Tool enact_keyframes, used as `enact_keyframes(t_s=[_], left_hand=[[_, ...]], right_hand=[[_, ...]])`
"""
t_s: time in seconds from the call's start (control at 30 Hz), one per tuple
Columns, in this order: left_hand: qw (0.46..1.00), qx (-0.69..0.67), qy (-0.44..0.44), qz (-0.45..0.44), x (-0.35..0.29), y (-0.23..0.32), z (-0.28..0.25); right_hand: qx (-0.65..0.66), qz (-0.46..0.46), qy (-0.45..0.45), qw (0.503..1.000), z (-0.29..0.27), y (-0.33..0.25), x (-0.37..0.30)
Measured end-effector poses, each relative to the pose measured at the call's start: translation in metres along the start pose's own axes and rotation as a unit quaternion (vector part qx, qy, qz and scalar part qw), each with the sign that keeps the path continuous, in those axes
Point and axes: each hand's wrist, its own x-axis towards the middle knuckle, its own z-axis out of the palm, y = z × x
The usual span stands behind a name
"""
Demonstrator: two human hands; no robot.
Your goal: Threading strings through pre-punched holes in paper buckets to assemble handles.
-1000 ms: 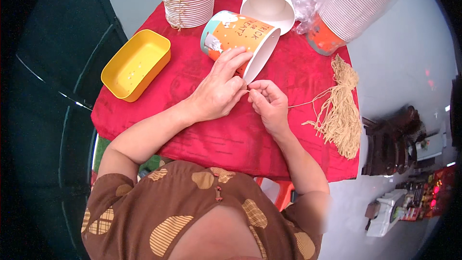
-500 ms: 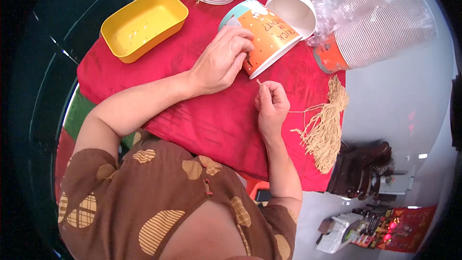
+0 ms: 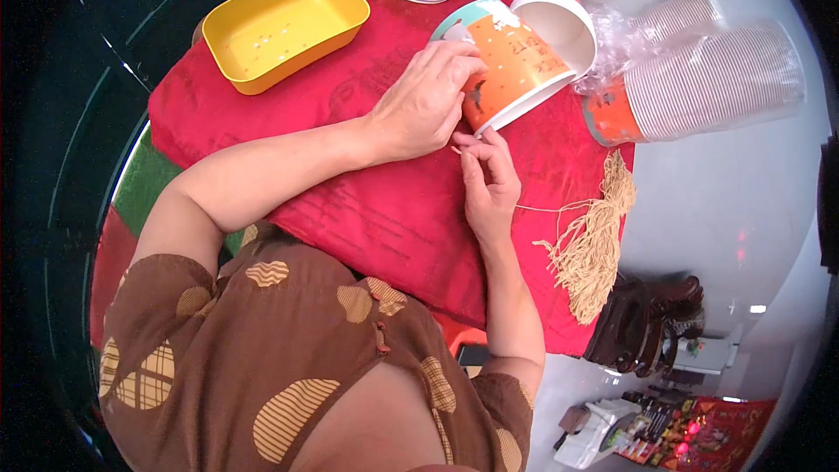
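red cloth spreads under the work, with a wrapped stack at its far right and a yellow tray at far left. between them, an orange cup lies on its side. a yarn bundle rests near the right edge. the left hand, half curled, grips the cup's near side; the right hand, nearly closed, pinches a strand by the rim, whether touching it i cannot tell.
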Motion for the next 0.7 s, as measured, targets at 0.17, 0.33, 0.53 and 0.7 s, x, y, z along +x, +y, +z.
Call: enact_keyframes(t_s=[0.17, 0.33, 0.53, 0.7], left_hand=[[1.000, 0.001, 0.007, 0.024, -0.001, 0.003, -0.002], [0.998, -0.027, 0.025, 0.060, 0.005, 0.013, -0.007], [0.989, 0.082, -0.003, 0.126, 0.010, 0.024, -0.016], [0.988, 0.073, -0.029, 0.135, 0.010, 0.019, -0.015]], right_hand=[[-0.134, -0.098, 0.077, 0.983, -0.010, -0.014, 0.010], [-0.258, -0.183, 0.101, 0.943, -0.019, -0.032, 0.016], [-0.308, -0.203, 0.116, 0.922, -0.027, -0.044, 0.015], [-0.263, -0.194, 0.136, 0.935, -0.029, -0.047, 0.014]])
